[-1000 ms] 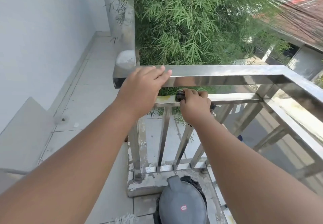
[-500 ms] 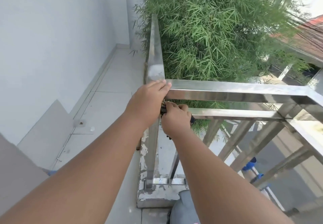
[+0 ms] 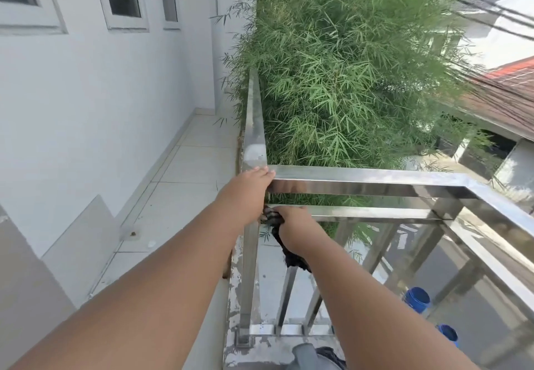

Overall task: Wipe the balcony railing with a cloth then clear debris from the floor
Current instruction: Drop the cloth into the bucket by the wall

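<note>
Pale tiled floor [image 3: 185,173] carries small debris [image 3: 133,234] (beside the wall [image 3: 86,109]).

The railing [image 3: 361,180] in front of you is shining as bright square steel tube, its top bar running level to the right from the corner post, with a lower rail [image 3: 370,214] lying parallel beneath it. Your right hand [image 3: 294,231] is bunching the dark cloth [image 3: 274,219] against the left end of that lower rail, just beside the post, and the cloth's loose tail is hanging under your wrist. Small debris [image 3: 133,234] is lying on the pale tiled floor [image 3: 185,184] near the wall.
</note>
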